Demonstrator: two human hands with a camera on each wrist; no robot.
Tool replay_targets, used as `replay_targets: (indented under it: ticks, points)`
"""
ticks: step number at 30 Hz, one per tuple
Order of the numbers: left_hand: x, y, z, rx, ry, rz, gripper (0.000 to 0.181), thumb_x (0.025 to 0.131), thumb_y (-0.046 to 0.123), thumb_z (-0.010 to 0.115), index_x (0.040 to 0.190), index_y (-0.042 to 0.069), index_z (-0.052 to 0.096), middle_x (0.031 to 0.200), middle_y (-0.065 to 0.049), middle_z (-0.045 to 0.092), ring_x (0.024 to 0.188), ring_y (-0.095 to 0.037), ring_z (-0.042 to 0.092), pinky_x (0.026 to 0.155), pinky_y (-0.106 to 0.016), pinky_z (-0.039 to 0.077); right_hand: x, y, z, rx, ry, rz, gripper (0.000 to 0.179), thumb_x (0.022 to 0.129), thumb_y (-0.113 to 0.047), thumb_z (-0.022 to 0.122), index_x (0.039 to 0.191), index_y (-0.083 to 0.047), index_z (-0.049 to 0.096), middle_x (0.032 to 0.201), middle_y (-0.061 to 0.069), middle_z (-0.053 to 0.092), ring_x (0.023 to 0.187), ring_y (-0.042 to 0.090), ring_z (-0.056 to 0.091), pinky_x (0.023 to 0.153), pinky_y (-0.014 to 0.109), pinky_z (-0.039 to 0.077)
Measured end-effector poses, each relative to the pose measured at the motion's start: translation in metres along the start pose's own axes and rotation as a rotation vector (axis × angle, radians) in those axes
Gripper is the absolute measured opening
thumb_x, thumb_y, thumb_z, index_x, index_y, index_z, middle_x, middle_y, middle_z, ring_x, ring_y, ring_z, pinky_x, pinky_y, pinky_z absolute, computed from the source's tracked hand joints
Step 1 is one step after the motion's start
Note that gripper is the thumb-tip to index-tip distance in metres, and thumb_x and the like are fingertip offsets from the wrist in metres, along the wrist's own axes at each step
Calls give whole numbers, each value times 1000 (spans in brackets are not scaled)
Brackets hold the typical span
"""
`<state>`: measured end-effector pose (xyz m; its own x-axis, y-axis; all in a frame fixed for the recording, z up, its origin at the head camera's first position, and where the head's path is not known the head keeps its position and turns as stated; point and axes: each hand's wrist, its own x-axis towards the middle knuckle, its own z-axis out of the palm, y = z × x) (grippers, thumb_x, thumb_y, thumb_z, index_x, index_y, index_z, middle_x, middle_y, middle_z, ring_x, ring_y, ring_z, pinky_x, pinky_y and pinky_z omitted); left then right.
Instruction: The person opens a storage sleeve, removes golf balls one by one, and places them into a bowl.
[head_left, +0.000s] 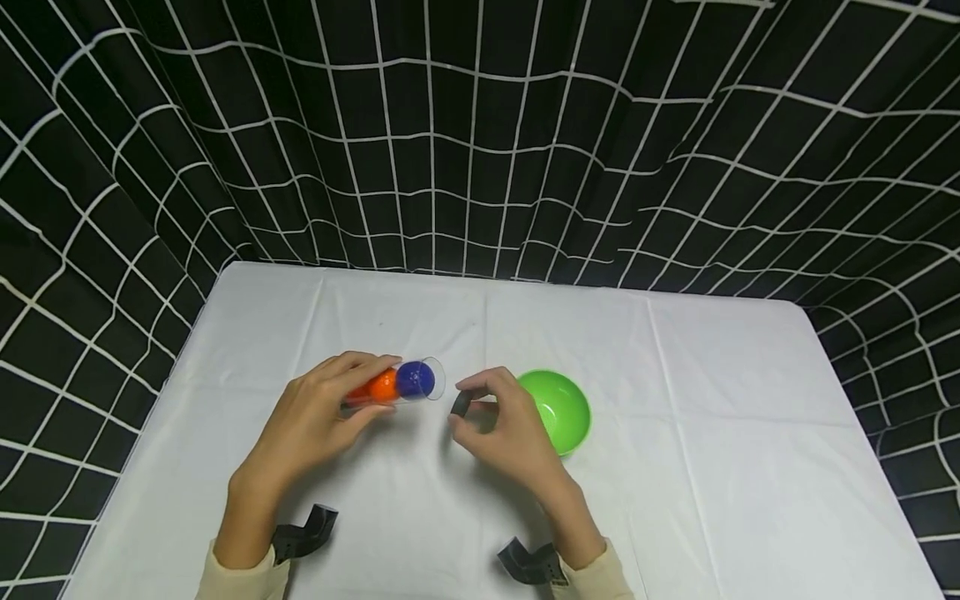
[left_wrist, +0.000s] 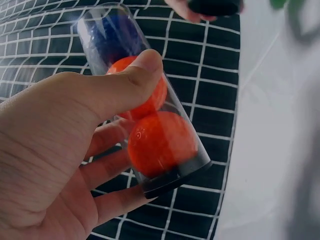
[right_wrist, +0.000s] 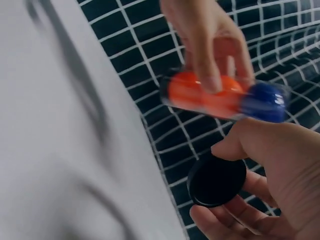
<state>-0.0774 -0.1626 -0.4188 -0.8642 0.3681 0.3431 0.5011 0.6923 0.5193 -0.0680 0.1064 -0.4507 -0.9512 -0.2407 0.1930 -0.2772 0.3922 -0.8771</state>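
Note:
My left hand [head_left: 318,408] grips a clear tube [left_wrist: 185,117] with a black base, tipped on its side above the table. Inside it are two orange balls [left_wrist: 162,142] and a blue ball [head_left: 416,380], the blue one nearest the uncapped end. Between the thumb and fingers of my right hand [head_left: 510,425] is a round black cap [right_wrist: 217,181], held a short way from the tube's mouth. A green bowl [head_left: 566,408] stands on the table just beyond the right hand, which covers part of its left side.
A white cloth [head_left: 750,433] with fold creases covers the table. Black curtains with a white grid [head_left: 465,150] hang behind it and along both sides. A black wrist mount [head_left: 306,533] sits at the left sleeve, another mount [head_left: 528,562] at the right.

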Motion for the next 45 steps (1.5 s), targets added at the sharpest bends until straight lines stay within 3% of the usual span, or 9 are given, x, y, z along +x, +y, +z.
replay_targets:
  ticks: [7,16,25,31,40,45]
  points:
    - [0,1,-1,-16,10,-2,54,87,29,89,138,21,72,121,1,76,108,-19,74,88,-43,62,-3,8,20,-96,-66,-6,37,81,-6,85,114,0,70,110,11,67,96,23,69,91,34,64]
    - [0,0,-2,-4,11,8,54,88,28,88,139,22,71,122,3,75,110,-17,74,87,-42,61,-4,24,39,-212,-96,68,33,80,-17,86,107,-10,67,100,6,64,89,15,62,81,22,53]
    - [-1,-1,-2,3,13,5,54,88,28,88,139,23,71,123,2,75,110,-18,73,87,-43,62,-6,33,45,-264,-51,-19,36,80,-16,86,110,-9,67,105,5,66,92,16,61,85,29,54]
    - [1,-2,0,4,12,18,54,88,28,88,139,23,71,122,2,74,109,-18,73,88,-42,62,-6,30,43,-365,-17,-39,36,75,-15,85,108,-9,72,105,4,74,96,19,66,90,35,57]
    - [2,1,2,8,-7,8,54,88,31,88,139,24,71,123,2,74,112,-19,73,91,-44,62,-9,31,41,-456,-38,-43,39,74,-7,83,112,-3,78,106,8,72,99,25,65,90,38,57]
    - [2,1,3,25,-7,10,54,87,32,88,138,25,71,123,2,75,113,-20,72,91,-44,62,-10,31,41,-439,-64,-28,41,78,-6,82,119,-2,77,111,10,71,102,27,65,92,40,58]
